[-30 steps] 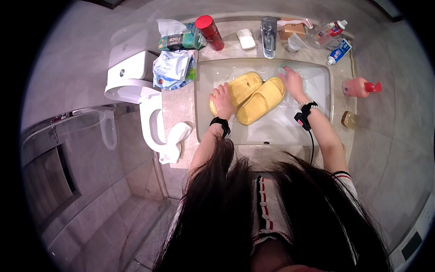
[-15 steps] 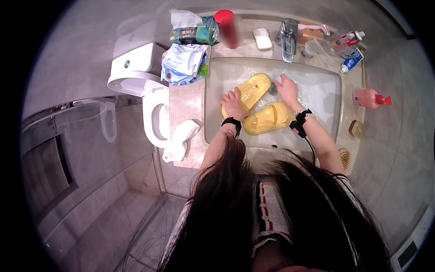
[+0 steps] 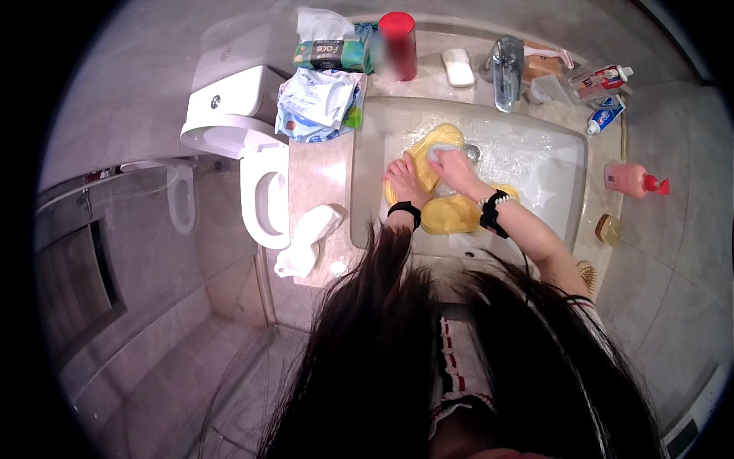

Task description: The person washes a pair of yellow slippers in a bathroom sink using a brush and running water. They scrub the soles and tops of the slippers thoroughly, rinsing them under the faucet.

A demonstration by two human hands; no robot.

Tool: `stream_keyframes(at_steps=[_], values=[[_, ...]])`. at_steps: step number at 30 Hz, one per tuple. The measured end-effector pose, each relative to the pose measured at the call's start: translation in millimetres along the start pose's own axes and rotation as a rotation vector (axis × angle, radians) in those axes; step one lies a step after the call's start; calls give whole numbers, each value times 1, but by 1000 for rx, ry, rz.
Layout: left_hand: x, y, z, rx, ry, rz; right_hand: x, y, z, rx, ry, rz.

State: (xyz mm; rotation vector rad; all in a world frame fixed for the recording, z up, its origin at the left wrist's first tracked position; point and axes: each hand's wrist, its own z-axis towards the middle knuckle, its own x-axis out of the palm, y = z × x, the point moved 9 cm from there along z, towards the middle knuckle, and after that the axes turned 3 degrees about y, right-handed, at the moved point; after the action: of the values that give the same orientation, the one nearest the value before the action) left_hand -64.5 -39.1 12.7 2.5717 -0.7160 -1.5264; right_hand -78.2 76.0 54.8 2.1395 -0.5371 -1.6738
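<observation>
Two yellow slide slippers lie in the water of a white sink basin (image 3: 550, 191). My left hand (image 3: 407, 182) presses on and steadies the farther slipper (image 3: 446, 133), its fingers curled over the left side. Closed around a small pale bluish-white object (image 3: 436, 150), my right hand (image 3: 457, 170) rests it against that same slipper. What kind of object it is cannot be made out. The nearer slipper (image 3: 451, 216) lies below both hands, partly covered by my right wrist. Just beyond my right hand shows the round metal drain fitting (image 3: 473, 154).
Behind the basin stand a tissue pack (image 3: 336, 53), a red-lidded canister (image 3: 397, 46), a soap bar (image 3: 458, 67) and the faucet (image 3: 508, 73). Toothpaste (image 3: 606, 115) and a pink pump bottle (image 3: 634, 180) are right. A white cloth (image 3: 310, 241) lies left, near the toilet (image 3: 264, 191).
My right hand has moved left with the pale object, from beside the drain onto the farther slipper. My left hand stays on that slipper. The view has shifted slightly.
</observation>
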Motion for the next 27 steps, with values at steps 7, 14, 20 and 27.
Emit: stream_keyframes(at_steps=[7,14,20,27], values=[[10,-6,5,-63,-64,102,43,11,-10,-255,-40,-182],[2,-8,3,23,39,217,27,-3,12,-261,-34,-361],[3,-11,5,1,13,223,26,9,-17,-290,37,-297],[2,-9,8,-23,2,242,32,16,-9,-189,19,-248]])
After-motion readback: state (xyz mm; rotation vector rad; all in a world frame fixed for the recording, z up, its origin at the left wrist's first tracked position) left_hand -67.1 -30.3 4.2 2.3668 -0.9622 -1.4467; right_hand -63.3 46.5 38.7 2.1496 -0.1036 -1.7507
